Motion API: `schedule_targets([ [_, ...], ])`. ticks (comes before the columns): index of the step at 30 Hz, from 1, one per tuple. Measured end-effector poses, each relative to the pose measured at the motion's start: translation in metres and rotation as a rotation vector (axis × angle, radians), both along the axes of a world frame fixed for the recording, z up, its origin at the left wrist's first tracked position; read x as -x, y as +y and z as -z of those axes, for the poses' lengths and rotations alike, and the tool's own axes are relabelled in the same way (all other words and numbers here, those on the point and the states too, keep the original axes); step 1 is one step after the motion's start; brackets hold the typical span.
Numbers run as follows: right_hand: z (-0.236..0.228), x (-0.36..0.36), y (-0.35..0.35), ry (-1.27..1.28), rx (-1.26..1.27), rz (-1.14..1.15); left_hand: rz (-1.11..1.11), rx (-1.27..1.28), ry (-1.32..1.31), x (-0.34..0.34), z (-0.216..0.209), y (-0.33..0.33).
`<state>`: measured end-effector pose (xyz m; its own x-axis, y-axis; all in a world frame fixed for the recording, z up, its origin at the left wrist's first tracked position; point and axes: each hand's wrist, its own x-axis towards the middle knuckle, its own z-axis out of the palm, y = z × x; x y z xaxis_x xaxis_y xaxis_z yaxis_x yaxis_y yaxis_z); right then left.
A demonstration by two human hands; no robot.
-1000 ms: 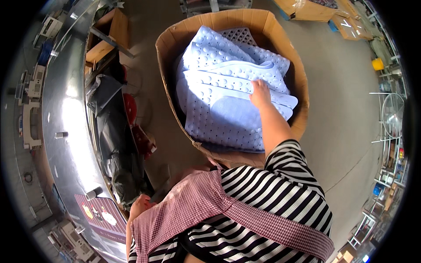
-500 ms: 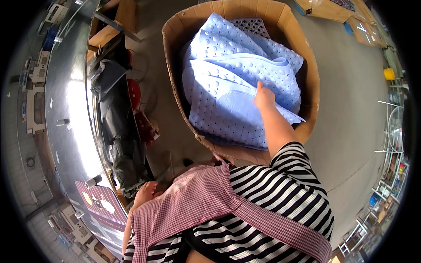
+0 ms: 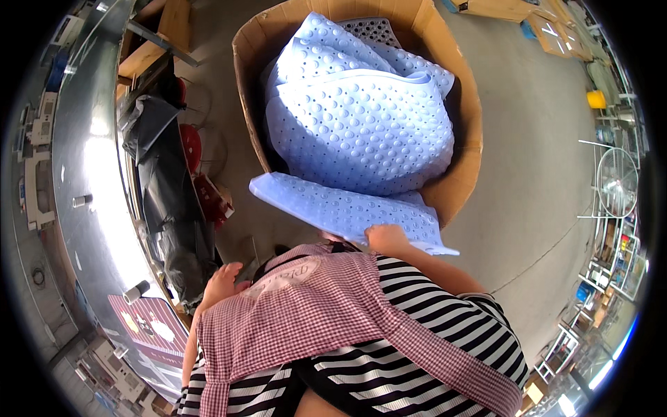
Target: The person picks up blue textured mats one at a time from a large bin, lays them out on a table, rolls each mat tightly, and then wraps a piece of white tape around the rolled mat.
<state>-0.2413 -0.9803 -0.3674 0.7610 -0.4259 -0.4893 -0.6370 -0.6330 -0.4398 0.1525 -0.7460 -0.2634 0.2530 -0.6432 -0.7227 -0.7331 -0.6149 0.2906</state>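
Note:
My right hand (image 3: 387,239) is closed on the near edge of a light blue bath mat (image 3: 326,206) covered in round bumps and small holes. The mat spans the near rim of a large cardboard box (image 3: 464,139), close to my apron. More blue bath mats (image 3: 361,128) lie folded and heaped in the box. Behind them a grey mat with holes (image 3: 374,30) shows in part. My left hand (image 3: 222,283) is beside my waist near the table's edge, its fingers loosely apart and nothing visible in them.
A long dark glossy table (image 3: 87,181) runs along my left, with a striped printed mat (image 3: 149,325) on it. Black sheeting (image 3: 163,187) and a red stool (image 3: 190,147) are between table and box. Metal racks (image 3: 608,257) stand at the far right.
My right hand has drawn the top mat out of the heap toward my body, over the box's near rim. The left hand stays near my waist. The view has shifted slightly.

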Motion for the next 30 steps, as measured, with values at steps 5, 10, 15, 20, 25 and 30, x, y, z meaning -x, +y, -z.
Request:
schedule_targets([
  [5, -0.048, 0.003, -0.051, 0.019, 0.034, 0.146, 0.091, 0.051, 0.039, 0.002, -0.014, -0.033],
  [10, -0.063, -0.002, -0.092, -0.042, 0.091, -0.030, -0.018, 0.225, 0.196, -0.012, 0.009, -0.083],
  [15, -0.049, -0.024, -0.126, -0.009, 0.165, -0.115, 0.003, 0.521, 0.244, -0.005, 0.056, -0.184],
  [20, -0.022, -0.025, -0.127, -0.117, 0.310, -0.092, 0.115, 0.412, 0.318, 0.038, 0.059, -0.225],
  [25, -0.002, -0.018, -0.134, -0.135, 0.398, 0.127, 0.230, 0.275, 0.387, 0.048, 0.059, -0.185],
  [30, -0.019, -0.015, -0.182, -0.050, -0.332, 0.458, 0.196, 0.141, 0.354, 0.039, 0.064, -0.145],
])
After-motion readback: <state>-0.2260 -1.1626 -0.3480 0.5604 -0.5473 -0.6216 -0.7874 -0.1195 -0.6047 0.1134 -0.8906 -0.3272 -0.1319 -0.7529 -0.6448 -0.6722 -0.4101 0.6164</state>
